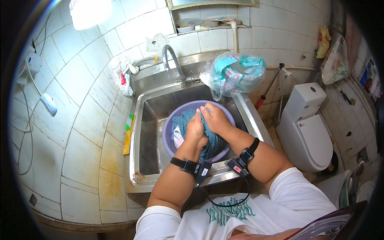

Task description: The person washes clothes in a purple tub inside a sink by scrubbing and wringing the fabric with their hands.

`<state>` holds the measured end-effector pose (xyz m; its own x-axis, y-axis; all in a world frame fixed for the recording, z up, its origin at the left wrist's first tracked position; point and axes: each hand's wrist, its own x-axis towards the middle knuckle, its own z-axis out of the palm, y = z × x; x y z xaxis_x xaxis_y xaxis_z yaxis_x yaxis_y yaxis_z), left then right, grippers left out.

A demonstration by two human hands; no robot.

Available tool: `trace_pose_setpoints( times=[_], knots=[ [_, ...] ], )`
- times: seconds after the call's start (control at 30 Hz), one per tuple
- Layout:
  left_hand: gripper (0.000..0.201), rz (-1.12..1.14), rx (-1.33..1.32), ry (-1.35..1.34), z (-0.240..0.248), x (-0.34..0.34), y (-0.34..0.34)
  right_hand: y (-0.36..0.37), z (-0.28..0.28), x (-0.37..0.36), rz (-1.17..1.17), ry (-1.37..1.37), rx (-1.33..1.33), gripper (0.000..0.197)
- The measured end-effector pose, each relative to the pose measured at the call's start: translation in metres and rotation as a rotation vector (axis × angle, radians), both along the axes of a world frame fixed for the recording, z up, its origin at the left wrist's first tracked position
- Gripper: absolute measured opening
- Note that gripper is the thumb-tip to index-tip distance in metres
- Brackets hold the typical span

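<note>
A purple plastic basin (169, 149) stands inside the stainless steel sink (149, 160). Wet teal cloth (212, 145) is bunched up in it, with a pale pink and white piece of cloth (177, 137) at its left side. My left hand (195, 130) and my right hand (216, 119) meet over the middle of the basin, both closed on the teal cloth. Between the hands a fold of it is pinched; the fingertips are partly hidden. What garment the cloth is, I cannot tell.
A curved faucet (173, 60) rises behind the basin. Plastic bags with teal contents (236, 74) lie on the sink's back right corner. A yellow-handled brush (128, 138) leans at the left wall. The white toilet (306, 128) stands to the right. Straps with small devices (243, 160) circle both forearms.
</note>
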<state>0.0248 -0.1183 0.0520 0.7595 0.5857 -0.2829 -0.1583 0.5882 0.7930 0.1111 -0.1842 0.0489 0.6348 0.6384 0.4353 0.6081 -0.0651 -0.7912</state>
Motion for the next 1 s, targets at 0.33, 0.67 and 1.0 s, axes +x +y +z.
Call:
trace_pose_setpoints(
  times=[0.33,0.67,1.0],
  knots=[
    [0.013,0.147,0.016,-0.365,0.000,-0.011,0.039,-0.003,-0.009,0.006,0.409,0.974,0.239,0.025],
    [0.034,0.203,0.300,-0.336,-0.002,-0.008,0.040,-0.009,0.004,-0.007,0.386,0.632,-0.175,0.023],
    [0.028,-0.251,0.272,0.325,-0.014,-0.002,0.036,0.000,-0.015,0.027,0.080,0.859,0.493,0.019]
  ],
)
